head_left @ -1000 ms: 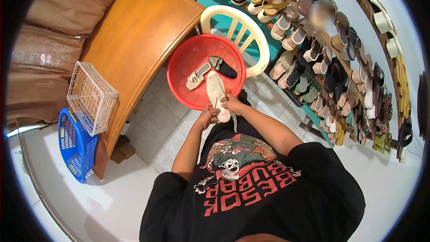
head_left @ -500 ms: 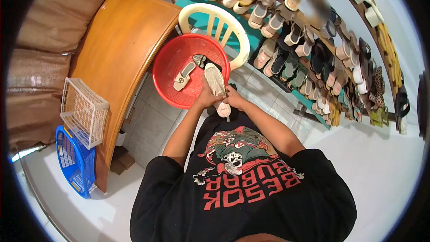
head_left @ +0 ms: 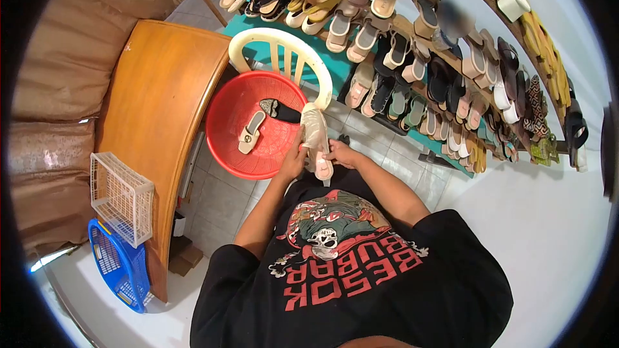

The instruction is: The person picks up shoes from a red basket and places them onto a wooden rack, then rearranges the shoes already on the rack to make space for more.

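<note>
A pale sandal [head_left: 316, 135], which looks wrapped in clear plastic, is held upright between both hands at the right rim of a red basin [head_left: 222, 148]. My left hand [head_left: 295, 158] grips its left edge. On its right side, my right hand [head_left: 340, 153] pinches the lower part near the sole's end. Inside the basin lie a cream sandal [head_left: 251, 132] with a dark round ornament and a black shoe [head_left: 280, 111] with a patterned grey part.
A cream plastic chair [head_left: 316, 64] stands behind the basin. Racks of sandals [head_left: 412, 58] run along the right. At left are a wooden table [head_left: 161, 84], a white wire basket [head_left: 122, 196] and a blue basket [head_left: 119, 264].
The view has shifted. The hands and the wrapped sandal have moved slightly away from the basin's middle, and more of the black shoe shows.
</note>
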`<act>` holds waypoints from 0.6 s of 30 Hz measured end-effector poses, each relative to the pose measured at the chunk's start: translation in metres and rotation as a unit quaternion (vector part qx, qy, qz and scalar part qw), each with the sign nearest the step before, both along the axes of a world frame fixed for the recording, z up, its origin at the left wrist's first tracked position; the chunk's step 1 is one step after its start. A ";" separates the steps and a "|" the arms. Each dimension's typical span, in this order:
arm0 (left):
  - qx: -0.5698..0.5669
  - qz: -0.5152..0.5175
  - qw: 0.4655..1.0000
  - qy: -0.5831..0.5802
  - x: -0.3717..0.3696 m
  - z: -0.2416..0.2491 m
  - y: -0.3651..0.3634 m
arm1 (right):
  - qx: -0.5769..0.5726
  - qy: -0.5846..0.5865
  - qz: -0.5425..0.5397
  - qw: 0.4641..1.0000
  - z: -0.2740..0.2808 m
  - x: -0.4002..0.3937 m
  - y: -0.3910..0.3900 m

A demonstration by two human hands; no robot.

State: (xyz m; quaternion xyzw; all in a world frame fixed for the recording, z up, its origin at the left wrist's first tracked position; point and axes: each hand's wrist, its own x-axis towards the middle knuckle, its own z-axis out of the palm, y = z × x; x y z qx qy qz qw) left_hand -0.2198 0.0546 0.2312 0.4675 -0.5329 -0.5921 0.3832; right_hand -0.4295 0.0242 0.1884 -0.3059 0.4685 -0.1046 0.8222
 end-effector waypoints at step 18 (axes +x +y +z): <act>0.109 -0.057 0.977 -0.174 -0.122 0.036 -0.079 | -0.064 0.071 0.047 0.994 0.011 -0.128 -0.069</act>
